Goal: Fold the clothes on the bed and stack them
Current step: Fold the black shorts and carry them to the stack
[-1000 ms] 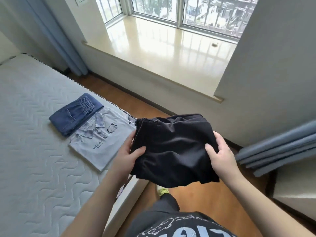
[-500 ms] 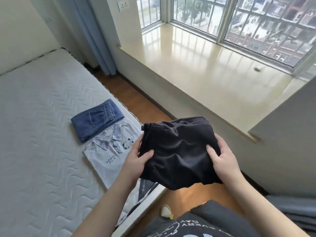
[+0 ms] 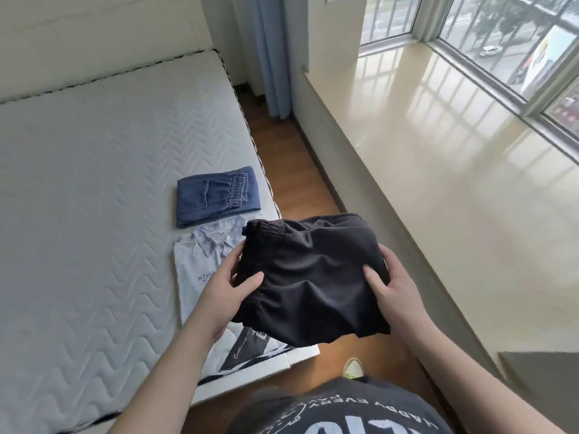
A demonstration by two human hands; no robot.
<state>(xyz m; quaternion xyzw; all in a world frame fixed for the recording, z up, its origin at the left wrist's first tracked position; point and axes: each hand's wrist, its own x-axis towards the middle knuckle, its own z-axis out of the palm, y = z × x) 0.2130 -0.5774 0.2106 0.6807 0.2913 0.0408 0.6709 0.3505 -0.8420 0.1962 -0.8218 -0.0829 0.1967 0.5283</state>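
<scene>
Folded black garment (image 3: 313, 277) held up in the air over the bed's near corner, gripped at both sides: left hand (image 3: 224, 292) clasping the left edge just below the elastic waistband, thumb on top and fingers tucked beneath; right hand (image 3: 391, 286) clasping the right edge the same way, thumb pressed onto the cloth. Same two-handed grip as half a second ago, with the bundle carried further over the mattress (image 3: 78, 214) and now covering the right part of the folded pale shirt (image 3: 194, 270), which earlier lay clear of it. Folded blue denim piece (image 3: 216, 195) lying flat just beyond the shirt, close to the mattress edge, in the same spot on the bed as before. View swung leftward since the earlier frames: more of the mattress and the headboard wall visible, blue curtain (image 3: 269, 57) now near the top centre, window sill (image 3: 454, 167) stretched down the right side. Strip of wooden floor (image 3: 291, 158) between bed and sill. Dark printed T-shirt (image 3: 338, 411) at the bottom, with a shoe (image 3: 353, 368) just above it.
</scene>
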